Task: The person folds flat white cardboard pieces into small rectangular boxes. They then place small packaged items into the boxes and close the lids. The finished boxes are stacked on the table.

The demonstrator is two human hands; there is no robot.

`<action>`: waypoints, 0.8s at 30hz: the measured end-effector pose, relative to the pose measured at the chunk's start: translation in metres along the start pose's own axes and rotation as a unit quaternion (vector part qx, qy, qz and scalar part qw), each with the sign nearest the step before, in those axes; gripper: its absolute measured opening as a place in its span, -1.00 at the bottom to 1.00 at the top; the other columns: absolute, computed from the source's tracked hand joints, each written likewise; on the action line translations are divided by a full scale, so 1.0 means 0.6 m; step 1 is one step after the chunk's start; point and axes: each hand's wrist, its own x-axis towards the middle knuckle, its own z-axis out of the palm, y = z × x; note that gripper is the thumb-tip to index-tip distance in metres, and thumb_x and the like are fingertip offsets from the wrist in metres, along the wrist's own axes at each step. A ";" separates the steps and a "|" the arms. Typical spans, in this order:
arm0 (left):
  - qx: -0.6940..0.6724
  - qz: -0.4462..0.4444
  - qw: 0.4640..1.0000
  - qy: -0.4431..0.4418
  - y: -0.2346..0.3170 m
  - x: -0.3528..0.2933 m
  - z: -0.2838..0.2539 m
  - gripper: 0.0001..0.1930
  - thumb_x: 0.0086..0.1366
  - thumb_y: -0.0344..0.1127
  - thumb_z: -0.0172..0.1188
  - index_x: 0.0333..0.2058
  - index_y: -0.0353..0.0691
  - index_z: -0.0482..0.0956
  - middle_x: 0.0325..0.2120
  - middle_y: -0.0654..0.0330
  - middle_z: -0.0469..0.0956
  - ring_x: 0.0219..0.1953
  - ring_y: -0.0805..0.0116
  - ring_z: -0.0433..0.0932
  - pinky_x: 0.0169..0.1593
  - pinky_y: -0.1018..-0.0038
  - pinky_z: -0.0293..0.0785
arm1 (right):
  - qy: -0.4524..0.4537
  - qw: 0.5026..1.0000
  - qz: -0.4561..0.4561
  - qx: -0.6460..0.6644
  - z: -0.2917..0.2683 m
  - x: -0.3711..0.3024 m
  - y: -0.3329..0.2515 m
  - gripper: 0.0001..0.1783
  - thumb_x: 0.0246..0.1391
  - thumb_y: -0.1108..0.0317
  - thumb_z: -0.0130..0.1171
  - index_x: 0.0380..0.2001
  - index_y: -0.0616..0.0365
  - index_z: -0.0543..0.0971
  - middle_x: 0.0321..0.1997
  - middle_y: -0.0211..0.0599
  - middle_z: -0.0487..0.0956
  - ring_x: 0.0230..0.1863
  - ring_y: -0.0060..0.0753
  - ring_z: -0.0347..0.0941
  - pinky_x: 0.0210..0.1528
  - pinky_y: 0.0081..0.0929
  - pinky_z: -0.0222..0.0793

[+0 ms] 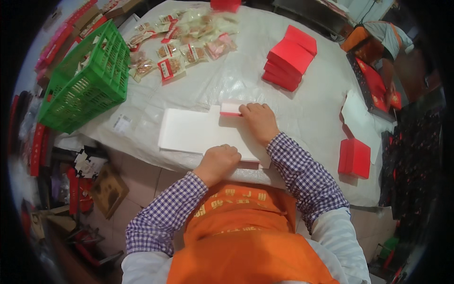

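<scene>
A flat cardboard box blank (191, 131), white side up, lies near the front edge of the covered table. My right hand (259, 122) is closed on a small raised flap at its far side, where a strip of red shows. Nearer to me, my left hand (218, 163) has its fingers curled over the blank's near edge, beside another partly lifted flap with red on it. The undersides of both hands' fingers are hidden. To the far right of the blank stands a stack of folded red boxes (288, 59).
Packaged snacks (191, 53) lie spread at the back left, next to a green plastic crate (90, 80). A single red box (354, 158) and a white sheet (362, 123) are at the right. Another person (385, 40) bends over dark and red boxes (371, 87) at the far right.
</scene>
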 end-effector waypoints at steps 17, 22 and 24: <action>0.077 -0.056 0.995 0.033 0.023 -0.012 0.046 -0.58 0.21 -0.40 0.15 0.08 -0.28 0.49 0.15 -0.05 0.48 0.21 0.01 0.44 0.25 0.11 0.33 | 0.151 0.987 0.049 -0.018 0.028 -0.007 0.041 -0.60 0.13 0.42 0.08 0.07 0.12 0.52 0.25 -0.12 0.46 0.34 -0.15 0.32 0.30 -0.16 0.23; 0.068 -0.058 0.996 0.019 0.021 -0.015 0.044 -0.57 0.23 -0.37 0.16 0.10 -0.26 0.48 0.18 -0.06 0.46 0.25 0.01 0.40 0.30 0.06 0.26 | 0.032 0.996 0.080 0.038 0.022 0.022 0.055 -0.65 0.10 0.36 0.17 -0.02 0.07 0.58 0.07 -0.18 0.59 0.19 -0.12 0.46 0.18 -0.17 0.34; 0.062 -0.065 0.996 0.008 0.023 -0.024 0.041 -0.51 0.22 -0.34 0.22 0.15 -0.24 0.45 0.23 -0.07 0.39 0.31 0.00 0.34 0.35 0.00 0.17 | -0.038 0.993 0.094 0.059 0.007 0.039 0.061 -0.65 0.11 0.31 0.21 -0.01 0.08 0.60 -0.03 -0.13 0.64 0.08 -0.05 0.53 0.10 -0.15 0.40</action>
